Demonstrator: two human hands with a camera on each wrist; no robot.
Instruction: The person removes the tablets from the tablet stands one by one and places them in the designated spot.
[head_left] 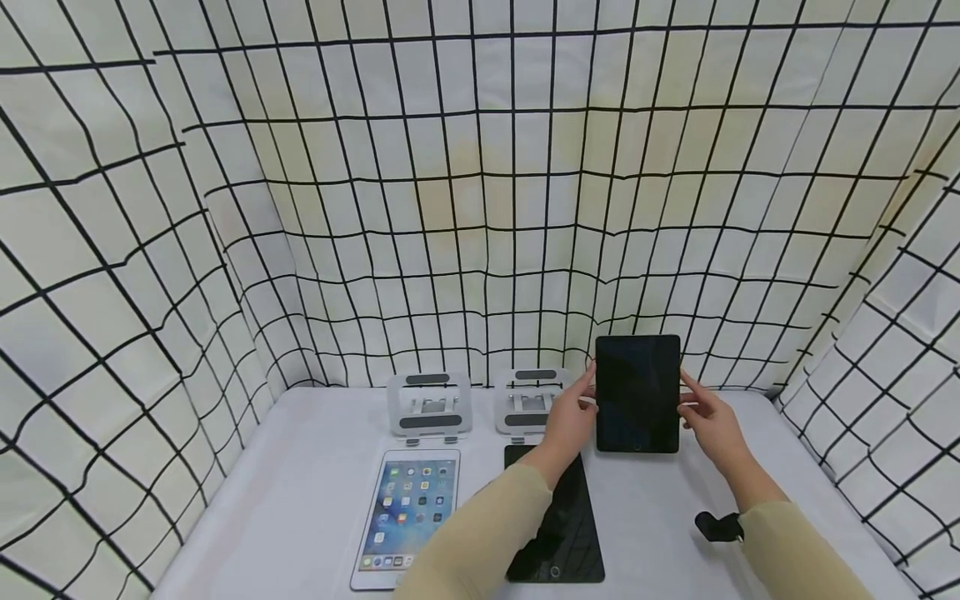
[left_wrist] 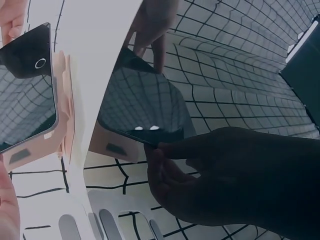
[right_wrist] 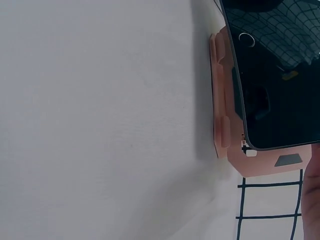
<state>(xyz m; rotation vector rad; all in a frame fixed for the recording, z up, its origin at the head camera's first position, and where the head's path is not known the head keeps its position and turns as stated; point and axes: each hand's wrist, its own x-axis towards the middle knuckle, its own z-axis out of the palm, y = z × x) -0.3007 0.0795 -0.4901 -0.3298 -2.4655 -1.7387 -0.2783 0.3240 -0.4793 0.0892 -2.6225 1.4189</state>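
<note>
Both hands hold a black tablet (head_left: pixel 637 393) upright by its side edges, screen toward me with the home button at the bottom. My left hand (head_left: pixel 572 417) pinches its left edge and my right hand (head_left: pixel 712 417) its right edge. Behind it, a pink stand (right_wrist: pixel 225 100) shows in the right wrist view; whether tablet and stand touch, I cannot tell. Another black tablet (head_left: pixel 573 521) lies flat below my left forearm, partly covered by the sleeve. In the left wrist view, a glossy dark surface (left_wrist: pixel 240 110) mirrors a hand and the raised tablet.
A white tablet (head_left: pixel 412 512) with its screen lit lies flat on the left. Behind the flat tablets stand a pale stand (head_left: pixel 429 407) and a second pale stand (head_left: pixel 525 408). The white table (head_left: pixel 277 500) ends against grid-patterned cloth walls (head_left: pixel 487 200).
</note>
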